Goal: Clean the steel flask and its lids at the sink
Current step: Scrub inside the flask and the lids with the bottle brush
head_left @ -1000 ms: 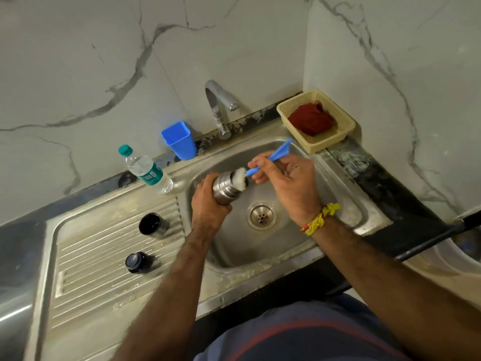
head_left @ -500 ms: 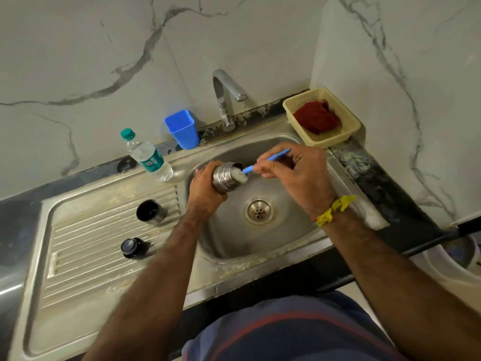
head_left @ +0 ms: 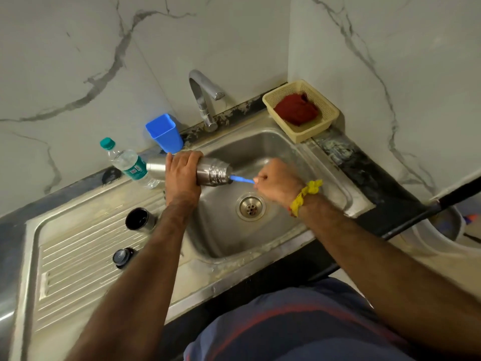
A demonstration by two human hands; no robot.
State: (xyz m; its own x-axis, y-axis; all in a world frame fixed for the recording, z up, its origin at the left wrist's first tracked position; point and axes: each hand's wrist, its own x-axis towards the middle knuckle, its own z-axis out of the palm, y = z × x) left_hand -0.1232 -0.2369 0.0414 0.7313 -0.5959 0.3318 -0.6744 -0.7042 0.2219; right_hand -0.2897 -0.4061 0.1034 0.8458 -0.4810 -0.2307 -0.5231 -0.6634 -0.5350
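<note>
The sink [head_left: 263,142] is filling the middle of the frame, its drainboard [head_left: 78,256] running off to the lower left, and no water is showing at the tap [head_left: 201,97]. Over the left edge of the basin, the steel flask [head_left: 208,171] is lying on its side, mouth pointing right. The left hand [head_left: 182,173] is wrapping round its body, fingers curled over the top. The right hand [head_left: 278,182] is blurring with motion, fingers closing on a blue brush handle [head_left: 242,179], and the brush head is hiding inside the flask's mouth.

So the inside scrub is under way, I'd say, not finished. Down on the drainboard at centre left, the cup lid [head_left: 139,220] is standing open-side up, and below it the small black stopper lid [head_left: 122,257] is sitting apart from it. Both are lying untouched by either hand; whether they are washed I cannot tell. By my reckoning the rinse of the flask is also left to do.
</note>
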